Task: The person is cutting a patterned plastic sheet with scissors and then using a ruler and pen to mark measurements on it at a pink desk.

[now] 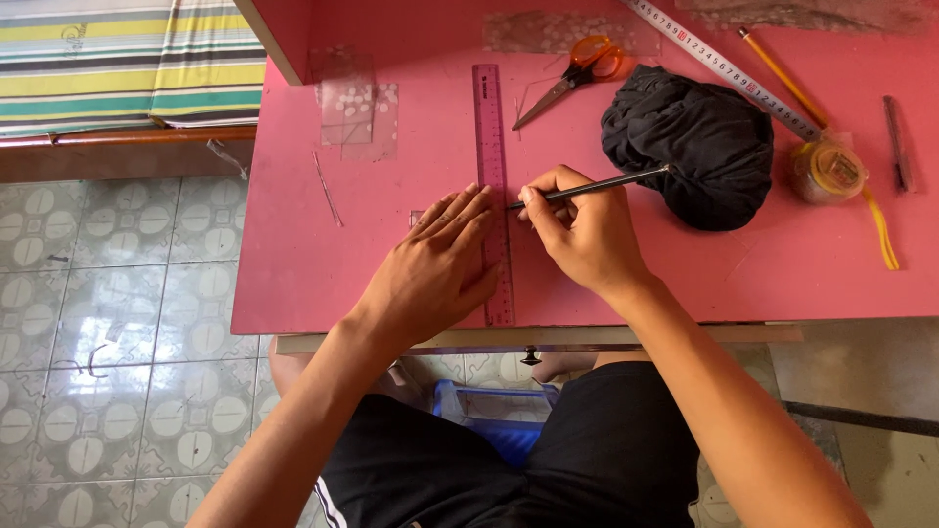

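Observation:
A pink sheet covers the table [323, 264]. On it lies a long pink ruler [492, 147], running away from me. My left hand [435, 264] presses flat on the ruler's near half, fingers spread. My right hand [582, 235] grips a thin dark knife-like tool [606, 183], its tip touching the ruler's right edge.
Orange-handled scissors [577, 70] lie behind the ruler. A black cloth bundle [690, 142] sits to the right, with a steel ruler [724, 66], a yellow pencil [782, 76] and a tape roll [829, 171] beyond. Clear plastic pieces [352, 103] lie at left. A tiled floor [117, 293] is at the left.

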